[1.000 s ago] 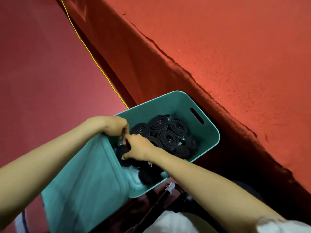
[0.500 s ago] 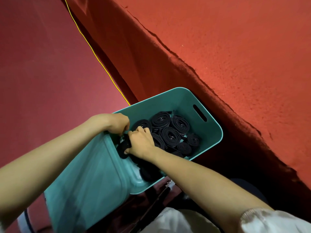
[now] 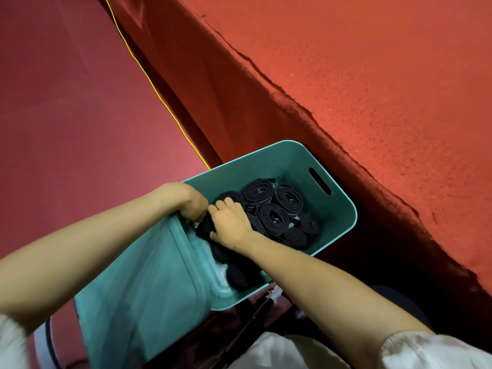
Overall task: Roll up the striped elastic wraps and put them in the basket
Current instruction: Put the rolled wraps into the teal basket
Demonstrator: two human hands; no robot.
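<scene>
A teal plastic basket with a handle slot sits low in the middle of the head view. Several dark rolled wraps lie inside it, packed side by side. My left hand and my right hand meet at the basket's near left rim, fingers curled, together gripping a dark wrap that shows only as a small black bunch between them. More dark rolls lie under my right forearm, partly hidden.
A teal lid or second container leans against the basket's near side under my left arm. A red cloth-covered surface rises on the right, red floor with a yellow line on the left. Pale clothing shows at the bottom.
Both hands stayed together at the basket's rim, working the same dark wrap with small finger movements. My right hand shifted slightly up. The view drifted a little.
</scene>
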